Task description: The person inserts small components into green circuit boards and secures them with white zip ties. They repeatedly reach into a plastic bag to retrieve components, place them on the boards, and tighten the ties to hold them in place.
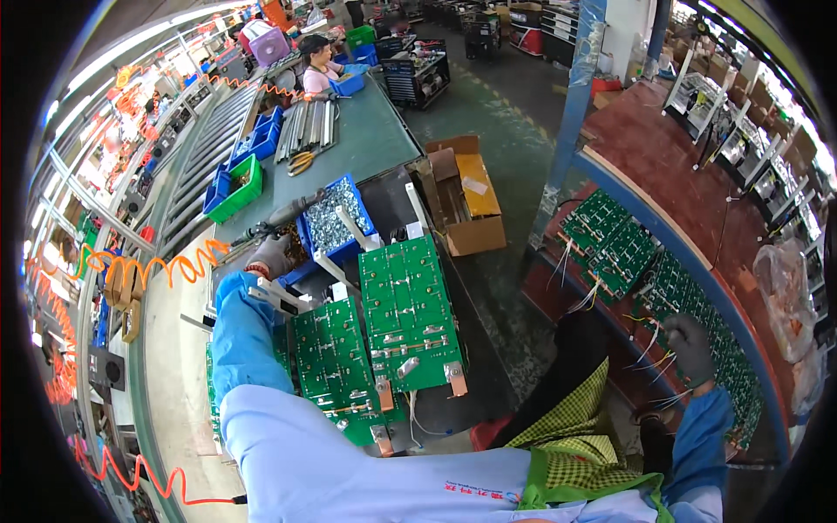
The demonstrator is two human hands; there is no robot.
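My left hand (pixel 274 254), in a grey glove, reaches to a blue bin holding small brass-coloured parts (pixel 295 247). Its fingers are mostly hidden there, just beside a long power screwdriver (pixel 277 216) lying across the bins. Out to the right, my right hand (pixel 689 347), gloved in grey too, is over green circuit boards (pixel 689 301) on a low shelf. Its fingers look bent near some loose wires (pixel 649 340); whether they grip anything is unclear. In front of me lie a large green circuit board (pixel 405 301) with copper tabs and a second green board (pixel 330 349), beside white upright bars (pixel 353 228).
A blue bin of silver screws (pixel 336 218) adjoins the boards. Behind it are a green bin (pixel 235 190), pliers (pixel 301 163) and metal strips (pixel 307 126). An open carton (pixel 466 196) stands right of the bench. A blue post (pixel 567 113) rises by the shelf. A co-worker (pixel 321 70) sits farther back.
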